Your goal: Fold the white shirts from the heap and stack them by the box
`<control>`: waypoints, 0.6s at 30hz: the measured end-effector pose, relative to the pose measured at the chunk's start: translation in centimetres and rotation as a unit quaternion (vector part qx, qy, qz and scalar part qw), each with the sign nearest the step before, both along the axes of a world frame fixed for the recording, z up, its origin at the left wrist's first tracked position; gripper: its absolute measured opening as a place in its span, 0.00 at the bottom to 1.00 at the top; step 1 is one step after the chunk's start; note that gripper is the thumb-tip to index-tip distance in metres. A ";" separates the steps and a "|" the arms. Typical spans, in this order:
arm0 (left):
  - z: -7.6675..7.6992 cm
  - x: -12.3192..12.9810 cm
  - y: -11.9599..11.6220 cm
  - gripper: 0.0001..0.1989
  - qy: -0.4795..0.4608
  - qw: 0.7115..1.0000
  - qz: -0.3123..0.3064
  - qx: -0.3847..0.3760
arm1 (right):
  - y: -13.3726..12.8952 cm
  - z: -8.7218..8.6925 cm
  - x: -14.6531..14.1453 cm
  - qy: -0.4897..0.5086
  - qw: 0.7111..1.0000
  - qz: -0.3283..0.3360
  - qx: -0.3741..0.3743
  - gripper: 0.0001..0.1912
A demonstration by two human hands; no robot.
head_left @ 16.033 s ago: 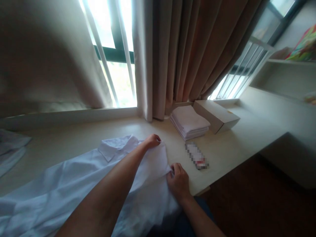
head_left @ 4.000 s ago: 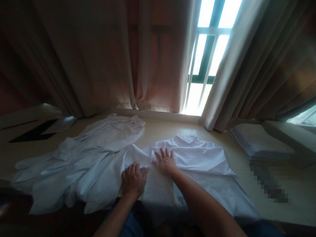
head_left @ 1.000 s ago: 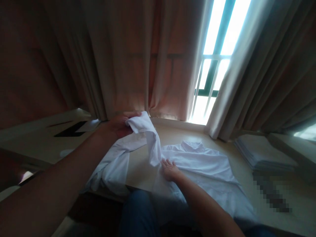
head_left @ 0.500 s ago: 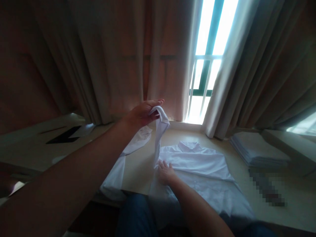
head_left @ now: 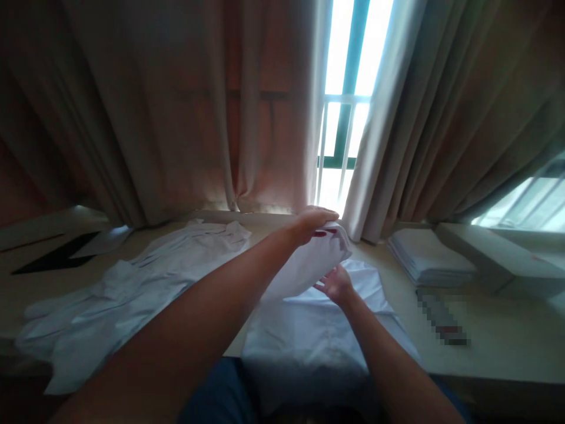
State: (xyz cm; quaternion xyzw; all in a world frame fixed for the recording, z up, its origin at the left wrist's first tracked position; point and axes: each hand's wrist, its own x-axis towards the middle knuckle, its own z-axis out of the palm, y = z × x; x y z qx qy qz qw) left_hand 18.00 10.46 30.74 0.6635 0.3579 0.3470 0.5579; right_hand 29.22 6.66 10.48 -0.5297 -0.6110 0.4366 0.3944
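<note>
A white collared shirt (head_left: 304,335) lies on the table in front of me, its lower end hanging toward my lap. My left hand (head_left: 315,222) is closed on the shirt's sleeve, raised above the collar end. The lifted cloth slopes down to the left from my grip and hides the collar. Just below it on the right, my right hand (head_left: 339,285) has its fingers apart near the underside of the raised cloth. Whether those fingertips touch the fabric I cannot tell.
Crumpled white garments (head_left: 132,288) spread over the table's left side. A stack of folded white cloth (head_left: 430,256) stands at the right, beside a pale box (head_left: 498,253). A blurred-out dark object (head_left: 444,318) lies before the stack. Curtains (head_left: 260,118) and a window (head_left: 339,118) rise behind.
My left hand has carried the sleeve rightward across the shirt. My right hand has come up off the shirt and moved right. The view has turned slightly.
</note>
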 end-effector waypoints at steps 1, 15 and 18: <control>-0.7 1.1 0.0 0.18 0.033 0.999 0.002 -0.006 | -0.2 0.9 2.4 0.108 0.994 -0.015 -0.025 0.36; -26.2 -3.0 -13.5 0.15 0.352 0.915 0.054 0.188 | -2.9 -5.9 14.7 0.190 0.924 -0.249 -0.221 0.10; -28.4 -8.3 -12.8 0.20 0.444 0.864 0.100 0.216 | -1.8 -6.5 15.6 0.179 0.925 -0.276 -0.191 0.09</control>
